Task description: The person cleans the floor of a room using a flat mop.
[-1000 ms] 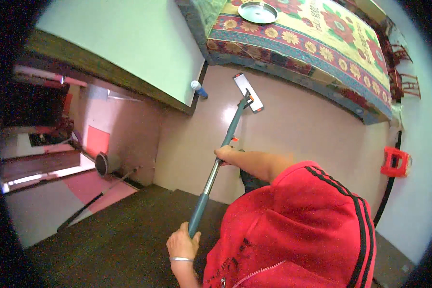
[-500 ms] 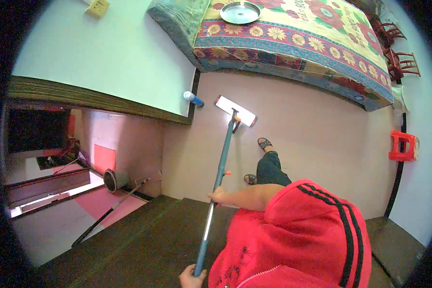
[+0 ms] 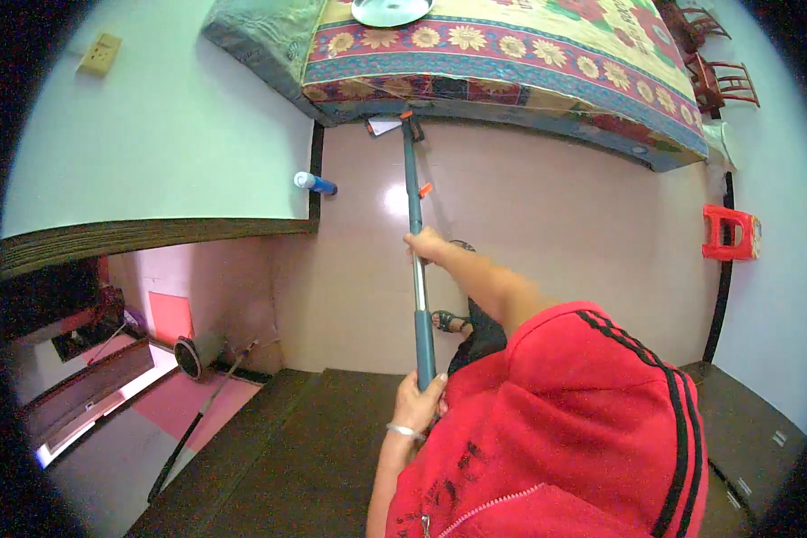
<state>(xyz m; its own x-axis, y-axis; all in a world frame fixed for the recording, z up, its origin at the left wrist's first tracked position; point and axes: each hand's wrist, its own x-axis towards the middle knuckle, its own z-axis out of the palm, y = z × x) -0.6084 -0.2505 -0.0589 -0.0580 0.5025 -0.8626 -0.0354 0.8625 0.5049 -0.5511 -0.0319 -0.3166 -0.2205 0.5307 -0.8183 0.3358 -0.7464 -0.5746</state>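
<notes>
A flat mop (image 3: 412, 170) with a long grey and silver pole and orange parts stretches away from me across the floor. Its white head shows only in part at the bottom edge of the cloth-draped table; the rest is hidden. Around the end of the pole is my left hand (image 3: 417, 403), closed, with a light bracelet on its wrist. Higher up, just below the orange catch, my right hand (image 3: 428, 245) is closed around the pole.
A flower-patterned cloth covers the table (image 3: 520, 76), with a round metal tray (image 3: 391, 11) on top. A blue-and-white bottle (image 3: 316, 183) stands by the wall corner. A red stool (image 3: 729, 233) is at the right wall. Left, through a doorway, are a bucket (image 3: 195, 355) and a long-handled tool (image 3: 188, 435).
The mop head has slid forward and left, from open floor to the table's lower edge. Both hands have moved forward with the pole, and the view has shifted.
</notes>
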